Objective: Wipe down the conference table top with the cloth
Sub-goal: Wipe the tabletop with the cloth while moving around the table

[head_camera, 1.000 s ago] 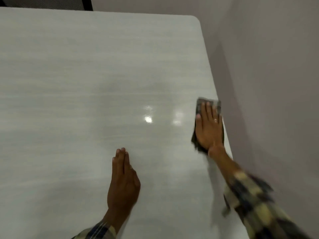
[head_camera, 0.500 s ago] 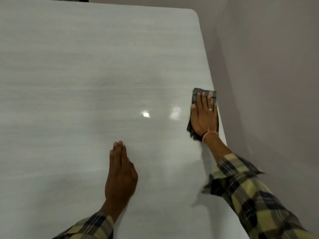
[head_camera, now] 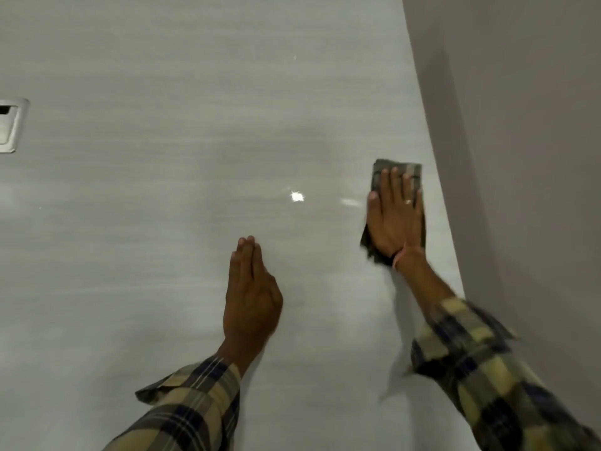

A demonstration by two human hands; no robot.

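Note:
The pale grey conference table top [head_camera: 156, 242] fills most of the view. A dark folded cloth [head_camera: 408, 172] lies flat on it close to the table's right edge. My right hand [head_camera: 395, 216] presses down on the cloth with straight fingers, covering most of it. My left hand [head_camera: 252, 294] rests flat on the bare table surface near the middle, fingers straight and together, holding nothing.
A metal cable-port cover [head_camera: 9, 125] is set into the table at the far left. A plain grey wall [head_camera: 520, 157] runs right along the table's right edge. Ceiling lights reflect on the glossy surface between my hands.
My right hand slid the cloth away from me along the right edge. The view shifted so the cable-port cover came into sight on the left; my left hand stayed flat.

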